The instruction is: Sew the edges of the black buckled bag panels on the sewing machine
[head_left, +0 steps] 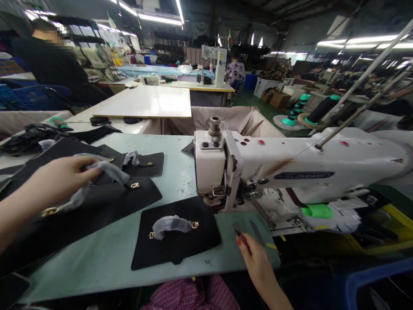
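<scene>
My left hand (72, 172) is closed on a plastic-wrapped bag handle (112, 172), which is fixed by gold buckles to a black panel (129, 198). In my right hand (258, 260), near the table's front edge, is a slim dark pointed tool (239, 232); its exact kind is hard to make out. Between my hands, flat on the green tabletop (97, 258), lies another black panel (177, 249) carrying a wrapped handle (172, 226) with a gold buckle at each end. Behind it stands the white sewing machine (213, 168), its needle area just beyond the panel's far right corner.
More black panels (155, 161) overlap at the left. Two thread cones (298, 107) stand behind the machine. A cloth-lined bin (226, 116) sits past the table, and a blue bin (371, 275) is at lower right. A seated person (48, 64) is at far left.
</scene>
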Available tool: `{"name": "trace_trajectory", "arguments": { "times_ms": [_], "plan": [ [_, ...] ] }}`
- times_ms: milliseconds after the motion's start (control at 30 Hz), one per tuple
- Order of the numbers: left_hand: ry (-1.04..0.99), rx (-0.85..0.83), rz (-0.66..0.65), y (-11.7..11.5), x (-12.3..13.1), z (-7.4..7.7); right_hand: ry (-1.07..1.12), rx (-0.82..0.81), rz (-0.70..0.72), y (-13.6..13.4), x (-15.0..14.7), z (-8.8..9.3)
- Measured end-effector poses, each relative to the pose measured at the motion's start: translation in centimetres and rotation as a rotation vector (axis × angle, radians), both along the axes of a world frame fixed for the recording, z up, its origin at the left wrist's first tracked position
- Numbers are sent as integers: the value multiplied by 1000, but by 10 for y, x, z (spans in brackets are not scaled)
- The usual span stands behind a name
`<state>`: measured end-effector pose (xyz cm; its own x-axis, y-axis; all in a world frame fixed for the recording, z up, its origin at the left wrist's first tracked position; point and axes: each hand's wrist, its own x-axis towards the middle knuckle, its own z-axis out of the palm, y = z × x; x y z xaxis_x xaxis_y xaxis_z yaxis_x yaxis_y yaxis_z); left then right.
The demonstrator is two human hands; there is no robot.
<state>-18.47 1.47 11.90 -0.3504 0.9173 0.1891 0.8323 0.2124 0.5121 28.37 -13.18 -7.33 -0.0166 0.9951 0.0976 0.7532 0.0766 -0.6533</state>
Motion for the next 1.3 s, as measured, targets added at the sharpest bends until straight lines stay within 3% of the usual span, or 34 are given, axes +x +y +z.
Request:
{"name": "trace_trajectory", "arguments": {
  "times_ms": [67,167,233,300,367,433,500,533,600,667,700,800,900,1000,1133,1300],
  "plan": [
    [-20,60,-56,36,28,9,-110,17,-52,4,14,-18],
    [-353,417,-291,69,83,24,-268,86,-19,22,8,-21],
    [-402,498,-398,59,115,26,-278,146,26,35,-6,-11],
    [-304,485,-498,19,137,11,-172,178,73,42,-21,2],
    [-159,432,-736,-42,147,-25,12,168,119,46,-36,12],
    [-66,296,-998,-107,150,-78,183,147,158,47,-51,20],
    [68,143,-1136,-157,151,-137,274,136,175,49,-66,26],
    [105,82,-1115,-172,151,-164,296,133,168,49,-73,28],
    [74,98,-778,-182,156,-206,324,117,133,50,-85,32],
    [14,142,-534,-168,165,-229,355,94,96,49,-93,34],
    [-12,154,-503,-156,170,-233,373,82,87,49,-94,35],
    [-68,177,-600,-118,183,-229,432,51,92,48,-94,34],
    [-115,249,-650,-96,185,-220,460,38,84,48,-93,33],
    [-92,301,-727,-90,175,-209,489,21,73,48,-93,33],
    [95,302,-851,-92,162,-180,568,-14,55,47,-94,34],
    [310,266,-893,-90,159,-151,626,-60,4,46,-97,32]
  ]
}}
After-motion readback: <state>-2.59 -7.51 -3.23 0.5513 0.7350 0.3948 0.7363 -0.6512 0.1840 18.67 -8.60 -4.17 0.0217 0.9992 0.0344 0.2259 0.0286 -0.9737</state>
